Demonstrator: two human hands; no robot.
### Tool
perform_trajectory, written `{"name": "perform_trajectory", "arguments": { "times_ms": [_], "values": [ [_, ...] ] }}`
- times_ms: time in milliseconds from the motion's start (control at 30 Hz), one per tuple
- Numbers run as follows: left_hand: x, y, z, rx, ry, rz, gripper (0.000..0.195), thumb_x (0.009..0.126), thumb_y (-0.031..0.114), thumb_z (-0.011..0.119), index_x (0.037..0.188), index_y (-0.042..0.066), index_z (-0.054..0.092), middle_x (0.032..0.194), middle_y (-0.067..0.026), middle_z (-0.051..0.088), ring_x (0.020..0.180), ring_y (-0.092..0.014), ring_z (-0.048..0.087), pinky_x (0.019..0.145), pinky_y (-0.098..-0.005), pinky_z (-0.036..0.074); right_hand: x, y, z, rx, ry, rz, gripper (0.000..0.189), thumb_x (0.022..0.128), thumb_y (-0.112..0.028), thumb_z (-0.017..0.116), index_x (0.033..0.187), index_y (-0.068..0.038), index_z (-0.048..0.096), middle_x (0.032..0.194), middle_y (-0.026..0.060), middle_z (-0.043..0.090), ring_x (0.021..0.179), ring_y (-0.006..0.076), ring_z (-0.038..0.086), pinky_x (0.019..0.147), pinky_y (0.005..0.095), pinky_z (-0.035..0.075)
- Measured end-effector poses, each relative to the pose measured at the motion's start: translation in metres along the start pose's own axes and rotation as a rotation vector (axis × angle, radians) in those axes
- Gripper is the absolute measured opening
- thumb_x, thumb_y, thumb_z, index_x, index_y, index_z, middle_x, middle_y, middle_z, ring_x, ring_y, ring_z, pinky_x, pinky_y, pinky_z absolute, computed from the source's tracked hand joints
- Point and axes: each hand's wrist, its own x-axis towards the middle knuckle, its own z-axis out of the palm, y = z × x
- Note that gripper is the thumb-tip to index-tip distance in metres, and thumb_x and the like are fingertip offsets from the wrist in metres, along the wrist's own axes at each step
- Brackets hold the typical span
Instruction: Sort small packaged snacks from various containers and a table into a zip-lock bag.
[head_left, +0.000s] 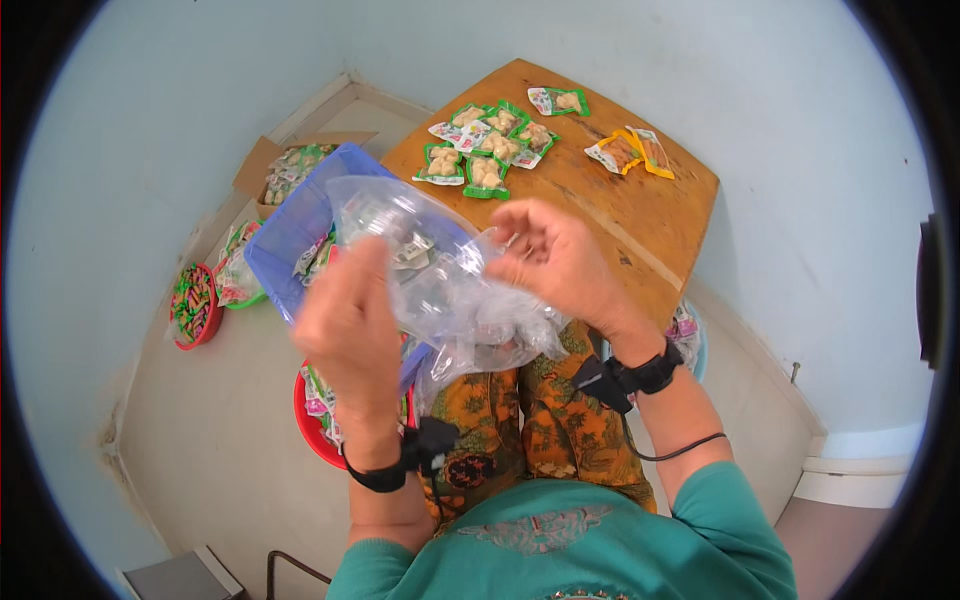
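My left hand (349, 322), blurred, has its fingers curled at the left edge of a clear plastic bag (442, 300); whether it grips the film is too blurred to tell. My right hand (551, 262) is at the bag's upper right edge with its fingers bent, and its hold is also unclear. More crumpled clear plastic lies over my lap. Behind the bag, a blue plastic basket (281, 240) holds small printed food packets. On the wooden table (585, 202) lie several green-edged packets (487, 172) of pale round food, and two orange-edged packets (619, 152).
At the left are an open cardboard box (251, 169) of packets, a green container (247, 302) with packets and a red bowl (214, 322) of small colourful pieces. A red basin (304, 420) with packets is below the blue basket. A light blue basin (702, 345) stands right of my knees.
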Motion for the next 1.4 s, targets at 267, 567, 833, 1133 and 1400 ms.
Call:
{"name": "perform_trajectory", "arguments": {
  "times_ms": [267, 567, 833, 1133, 1400],
  "values": [
    [0.081, -0.027, 0.054, 0.208, 0.205, -0.250, 0.010, 0.082, 0.009, 0.073, 0.089, 0.002, 0.075, 0.072, -0.0107, 0.069, 0.058, -0.020, 0.062, 0.058, -0.0312, 0.048, 0.097, 0.039, -0.034, -0.532, 0.037, -0.077, 0.038, 0.079, -0.024, 0.079, 0.106, 0.000, 0.069, 0.092, 0.0112, 0.068, 0.076, 0.0208, 0.065, 0.072, 0.0331, 0.054],
    [0.057, -0.056, 0.132, 0.176, 0.172, -0.443, 0.010, 0.081, 0.007, 0.073, 0.088, 0.000, 0.074, 0.077, -0.0126, 0.072, 0.061, -0.021, 0.066, 0.060, -0.0314, 0.051, 0.169, 0.141, 0.024, -1.010, -0.172, -0.527, 0.044, 0.071, -0.028, 0.079, 0.101, -0.001, 0.064, 0.096, 0.0136, 0.062, 0.093, 0.0316, 0.060, 0.079, 0.0413, 0.049],
    [0.039, -0.079, 0.151, 0.207, 0.147, -0.502, 0.010, 0.082, 0.004, 0.073, 0.090, -0.001, 0.073, 0.081, -0.0120, 0.072, 0.062, -0.019, 0.065, 0.059, -0.0302, 0.050, 0.192, 0.174, 0.035, -1.234, -0.068, -0.637, 0.010, 0.078, -0.010, 0.059, 0.079, -0.003, 0.065, 0.073, 0.0081, 0.060, 0.074, 0.0263, 0.063, 0.067, 0.0378, 0.046],
    [0.043, -0.061, 0.159, 0.120, 0.101, -0.497, 0.009, 0.082, 0.001, 0.071, 0.091, -0.001, 0.073, 0.077, -0.0112, 0.070, 0.057, -0.017, 0.061, 0.054, -0.0296, 0.048, 0.169, 0.081, -0.047, -0.112, 0.415, 0.173, 0.027, 0.096, -0.021, 0.061, 0.100, 0.004, 0.069, 0.090, 0.0111, 0.073, 0.068, 0.0210, 0.070, 0.057, 0.0339, 0.054],
    [0.027, -0.053, 0.187, -0.042, -0.056, -0.503, 0.007, 0.084, 0.003, 0.071, 0.090, 0.000, 0.072, 0.064, -0.0090, 0.063, 0.053, -0.016, 0.058, 0.052, -0.0306, 0.046, 0.104, 0.054, -0.042, 0.574, 0.427, 0.292, 0.024, 0.096, -0.010, 0.059, 0.109, 0.008, 0.066, 0.100, 0.0156, 0.072, 0.081, 0.0215, 0.072, 0.069, 0.0348, 0.062]
  ]
}}
